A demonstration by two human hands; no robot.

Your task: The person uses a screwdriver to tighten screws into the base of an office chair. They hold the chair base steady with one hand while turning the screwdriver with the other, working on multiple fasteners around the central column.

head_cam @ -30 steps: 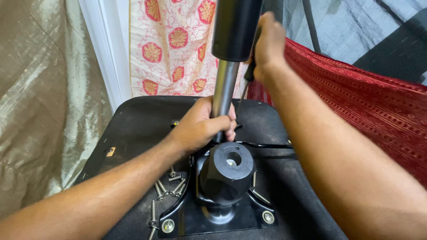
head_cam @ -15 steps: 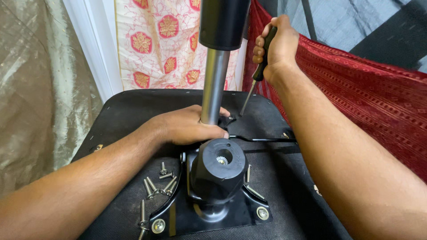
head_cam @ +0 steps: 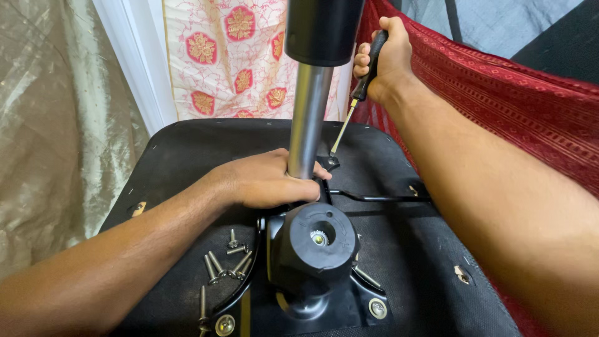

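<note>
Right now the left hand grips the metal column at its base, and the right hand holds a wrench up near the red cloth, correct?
Not quite. The right hand holds a screwdriver, not a wrench, as the head view shows. The left hand does grip the metal column at its base.

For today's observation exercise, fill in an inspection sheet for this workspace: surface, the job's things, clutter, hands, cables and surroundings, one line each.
Surface: black chair underside, facing up, with a black mechanism bolted on.
Job's things: screwdriver, tip down at the plate behind the metal column; a thin lever rod runs to the right.
Clutter: loose screws lying left of the mechanism.
Hands: left hand wraps the column's base; right hand grips the screwdriver handle.
Cables: nothing seen.
Surroundings: beige curtain on the left, floral cloth behind, red cloth on the right.
</note>
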